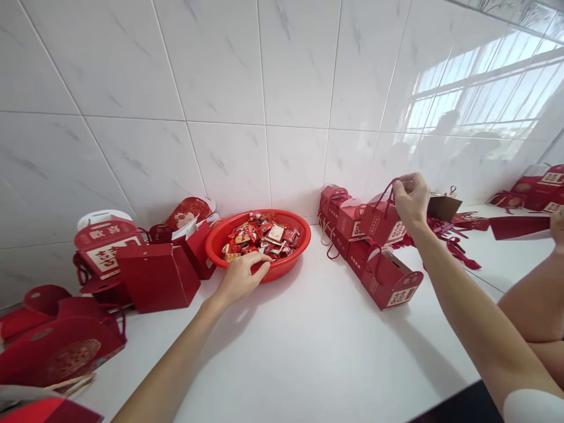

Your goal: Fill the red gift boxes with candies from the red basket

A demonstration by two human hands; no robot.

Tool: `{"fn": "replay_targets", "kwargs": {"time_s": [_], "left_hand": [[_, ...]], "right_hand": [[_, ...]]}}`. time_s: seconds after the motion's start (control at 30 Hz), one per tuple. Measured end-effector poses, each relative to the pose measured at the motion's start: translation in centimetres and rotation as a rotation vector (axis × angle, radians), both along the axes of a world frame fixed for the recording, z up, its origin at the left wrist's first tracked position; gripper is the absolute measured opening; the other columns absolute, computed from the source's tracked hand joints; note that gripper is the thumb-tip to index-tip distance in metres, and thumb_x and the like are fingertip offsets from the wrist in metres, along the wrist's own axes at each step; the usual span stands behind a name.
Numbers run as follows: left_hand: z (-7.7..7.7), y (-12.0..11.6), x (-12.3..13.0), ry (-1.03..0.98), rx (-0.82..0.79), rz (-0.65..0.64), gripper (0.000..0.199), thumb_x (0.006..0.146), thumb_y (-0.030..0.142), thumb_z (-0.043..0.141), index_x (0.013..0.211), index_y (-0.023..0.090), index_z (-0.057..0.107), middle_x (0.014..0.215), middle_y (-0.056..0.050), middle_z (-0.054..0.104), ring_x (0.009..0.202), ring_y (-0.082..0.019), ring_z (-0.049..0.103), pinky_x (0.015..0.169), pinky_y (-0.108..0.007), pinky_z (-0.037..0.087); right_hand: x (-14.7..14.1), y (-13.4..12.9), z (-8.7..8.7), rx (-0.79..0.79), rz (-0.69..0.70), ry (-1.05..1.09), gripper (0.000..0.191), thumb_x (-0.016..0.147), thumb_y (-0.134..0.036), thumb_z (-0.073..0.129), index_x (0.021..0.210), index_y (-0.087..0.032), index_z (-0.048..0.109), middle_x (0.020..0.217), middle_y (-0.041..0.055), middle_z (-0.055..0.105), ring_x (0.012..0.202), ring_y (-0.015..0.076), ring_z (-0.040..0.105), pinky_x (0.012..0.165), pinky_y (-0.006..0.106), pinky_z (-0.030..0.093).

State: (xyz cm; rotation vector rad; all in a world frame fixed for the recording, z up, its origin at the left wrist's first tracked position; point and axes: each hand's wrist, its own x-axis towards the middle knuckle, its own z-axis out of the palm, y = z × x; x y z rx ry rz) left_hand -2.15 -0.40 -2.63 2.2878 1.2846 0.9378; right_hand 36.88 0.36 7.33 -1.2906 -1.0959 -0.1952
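1. The right hand (pixel 413 197) pinches the cord handle (pixel 385 192) of a small red box (pixel 379 226); a level, upright hang suits it.
2. At 6 o'clock from that box lie more boxes (pixel 383 285); lifting clear of their corners and loops would avoid snags.
3. The left hand (pixel 247 270), half-curled, is at the red basket (pixel 282 271)'s 7 o'clock rim; whether it grips anything, I cannot tell. Wrapped sweets (pixel 275 233) fill the basket.
4. The wall (pixel 229 164) bounds 12 o'clock; larger boxes (pixel 156 276) crowd 9, another person's hand (pixel 557 226) is at 3.
5. The open desk (pixel 299 341) at 6 gives moving room.
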Motion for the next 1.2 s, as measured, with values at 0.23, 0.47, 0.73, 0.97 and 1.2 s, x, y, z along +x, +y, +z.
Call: {"fn": "replay_targets", "kwargs": {"time_s": [0.23,0.47,0.73,0.97,1.2], "left_hand": [[-0.7,0.0,0.0,0.025,0.054,0.016,0.034,0.089,0.041,0.048,0.093,0.02,0.074,0.103,-0.008,0.077,0.1,-0.027,0.07,0.09,-0.035,0.053],[-0.7,-0.3,0.1,0.065,0.074,0.011,0.035,0.093,0.039,0.044,0.097,0.019,0.073,0.104,-0.008,0.076,0.098,-0.025,0.07,0.087,-0.034,0.051],[-1.9,0.3,0.0,0.043,0.169,0.009,0.035,0.092,0.04,0.042,0.093,0.021,0.073,0.098,-0.006,0.076,0.093,-0.024,0.071,0.082,-0.034,0.053],[-2.3,0.6,0.0,0.064,0.206,0.016,0.035,0.093,0.038,0.042,0.094,0.021,0.073,0.097,-0.006,0.077,0.094,-0.024,0.071,0.082,-0.034,0.053],[-2.2,0.4,0.1,0.076,0.202,0.024,0.036,0.093,0.036,0.041,0.095,0.02,0.073,0.099,-0.007,0.076,0.098,-0.026,0.07,0.085,-0.036,0.053]], "right_hand": [[-1.3,0.1,-1.5,0.053,-0.133,0.016,0.008,0.08,-0.024,0.054,0.077,-0.024,0.047,0.065,-0.0009,0.051,0.061,0.0188,0.05,0.066,0.034,0.042],[-2.1,0.4,-1.4,0.127,-0.157,-0.029,0.008,0.083,-0.027,0.052,0.078,-0.025,0.047,0.062,-0.0023,0.047,0.059,0.0188,0.048,0.065,0.034,0.041],[-2.2,0.4,-4.2,0.101,-0.186,0.043,0.01,0.078,-0.024,0.057,0.072,-0.023,0.049,0.058,-0.0041,0.047,0.056,0.0164,0.046,0.062,0.031,0.038],[-2.6,0.5,-4.4,0.032,-0.135,0.045,0.009,0.077,-0.023,0.057,0.07,-0.022,0.051,0.055,-0.0066,0.047,0.053,0.015,0.046,0.063,0.029,0.038],[-3.1,0.1,-4.6,-0.125,-0.077,0.043,0.008,0.076,-0.026,0.058,0.071,-0.022,0.052,0.051,-0.0066,0.05,0.052,0.0156,0.049,0.067,0.031,0.041]]}}
